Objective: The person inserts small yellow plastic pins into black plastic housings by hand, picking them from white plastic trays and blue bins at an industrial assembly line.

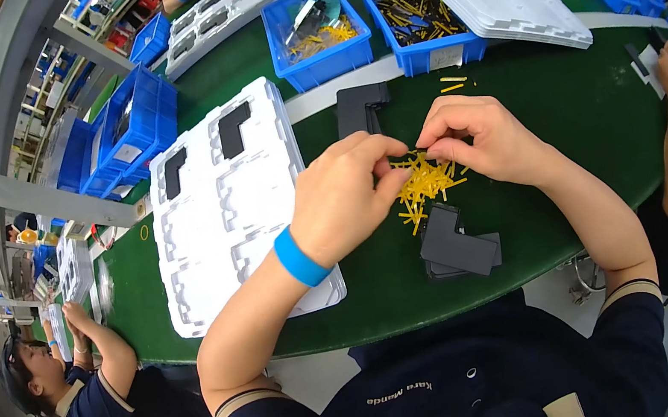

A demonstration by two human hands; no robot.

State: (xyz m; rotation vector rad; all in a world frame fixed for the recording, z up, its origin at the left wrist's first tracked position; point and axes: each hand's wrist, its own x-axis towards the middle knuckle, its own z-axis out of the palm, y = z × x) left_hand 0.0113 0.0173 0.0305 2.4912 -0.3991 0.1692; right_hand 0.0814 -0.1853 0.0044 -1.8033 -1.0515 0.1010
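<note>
Over a loose pile of thin yellow strips [427, 183], my two hands meet with their fingertips close together. My left hand [350, 197], with a blue band on its wrist, has its thumb and forefinger curled; whatever they hold is too small to make out. My right hand [483, 139] pinches what looks like a yellow strip, mostly hidden by the fingertips. Just nearer to me than the pile lie several stacked black L-shaped pieces [460, 241]. Beyond my left hand, another stack of black L-shaped pieces [360, 108] rests on the green table.
Left of my hands lies a white moulded tray [206, 245] with two black pieces in its far recesses. Blue bins [321, 64] with yellow and dark strips stand behind, with stacked white trays [510, 1] leaning over one. Co-workers sit at both sides of the green table [577, 103].
</note>
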